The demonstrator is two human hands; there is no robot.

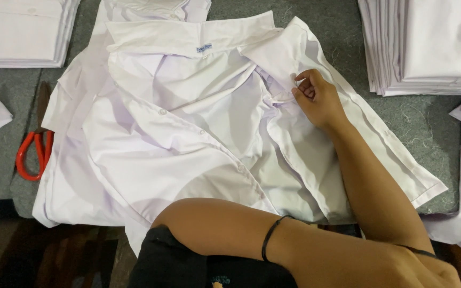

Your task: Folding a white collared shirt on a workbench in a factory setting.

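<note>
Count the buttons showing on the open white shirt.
3, along the placket edge: one button upper left, one midway, one lower down near the forearm. More may be hidden under folds or the arm.

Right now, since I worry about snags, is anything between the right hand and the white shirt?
Nothing visible does. The right hand lies on the white shirt, pinching its front edge below the collar. The red-handled scissors lie at the shirt's left edge, apart from the hand.

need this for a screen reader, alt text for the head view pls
A hand pinches the front edge of an open white shirt spread on a grey table, with red-handled scissors at left and folded shirt stacks behind.
</note>
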